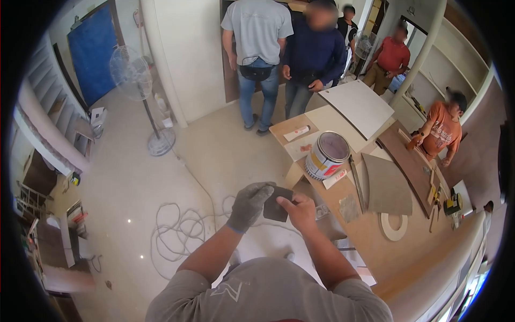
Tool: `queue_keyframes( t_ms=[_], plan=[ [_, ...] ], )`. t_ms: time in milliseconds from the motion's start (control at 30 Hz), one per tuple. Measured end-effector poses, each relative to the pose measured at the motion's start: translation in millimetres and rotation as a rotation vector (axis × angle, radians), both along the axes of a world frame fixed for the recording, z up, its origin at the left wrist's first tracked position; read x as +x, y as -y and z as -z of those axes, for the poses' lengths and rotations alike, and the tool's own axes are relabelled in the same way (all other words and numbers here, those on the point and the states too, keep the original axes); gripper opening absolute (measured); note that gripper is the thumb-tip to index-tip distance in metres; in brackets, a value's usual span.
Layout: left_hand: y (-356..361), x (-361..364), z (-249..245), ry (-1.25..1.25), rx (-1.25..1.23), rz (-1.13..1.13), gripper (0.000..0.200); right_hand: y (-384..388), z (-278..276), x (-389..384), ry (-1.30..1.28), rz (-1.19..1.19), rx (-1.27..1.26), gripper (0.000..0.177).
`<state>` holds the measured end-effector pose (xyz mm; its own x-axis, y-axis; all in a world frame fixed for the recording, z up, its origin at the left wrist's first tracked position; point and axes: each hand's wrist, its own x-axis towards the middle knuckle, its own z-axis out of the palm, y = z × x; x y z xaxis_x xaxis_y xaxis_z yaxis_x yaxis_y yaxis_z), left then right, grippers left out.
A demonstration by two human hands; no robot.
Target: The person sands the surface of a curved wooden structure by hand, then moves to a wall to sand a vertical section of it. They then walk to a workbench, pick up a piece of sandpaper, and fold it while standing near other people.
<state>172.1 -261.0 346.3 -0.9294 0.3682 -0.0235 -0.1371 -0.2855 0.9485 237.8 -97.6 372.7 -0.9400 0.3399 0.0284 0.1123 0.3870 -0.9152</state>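
A small dark square sheet (277, 206) is held between my two hands in front of my chest. My left hand (250, 205), in a grey glove, grips its left edge and upper corner. The bare fingers of my right hand (301, 211) pinch its right side, with the thumb on its face. Just right of my hands stands the workbench (354, 236), bearing a paint can (327, 155) with its top open, a grey curved panel (385, 185) and a pale ring-shaped roll (393, 226).
A coiled cable (179, 231) lies on the floor at left, near a standing fan (154, 126). Several people stand beyond the bench; a person in an orange shirt (442, 129) is at its far right side. A white board (357, 109) rests at the bench's back.
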Motion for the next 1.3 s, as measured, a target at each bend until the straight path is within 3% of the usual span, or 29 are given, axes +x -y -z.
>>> queue_keyframes(
  t_ms=[133,233,333,600,800,933,1033,1300],
  plan=[
    [0,2,8,0.051,0.105,0.001,0.023,-1,-6,3,0.103,-0.031,0.107,0.029],
    [1,4,10,0.040,0.124,0.000,0.020,3,4,4,0.090,-0.005,0.020,0.027],
    [2,7,9,0.010,0.039,-0.007,0.018,2,27,1,-0.007,0.009,-0.104,0.041],
    [17,8,25,0.017,-0.169,0.023,0.018,13,20,8,0.061,-0.009,0.046,0.045],
    [21,11,45,-0.098,-0.124,-0.094,0.027,18,20,7,0.095,-0.065,0.088,0.048],
    [27,17,36,0.067,0.036,-0.051,0.027,24,33,4,0.089,-0.074,0.026,0.050],
    [29,18,38,0.098,0.047,-0.054,0.026,23,21,4,0.130,-0.091,0.062,0.036],
    [34,22,41,0.127,0.042,-0.018,0.030,23,33,5,0.118,-0.114,-0.012,0.043]
  ],
)
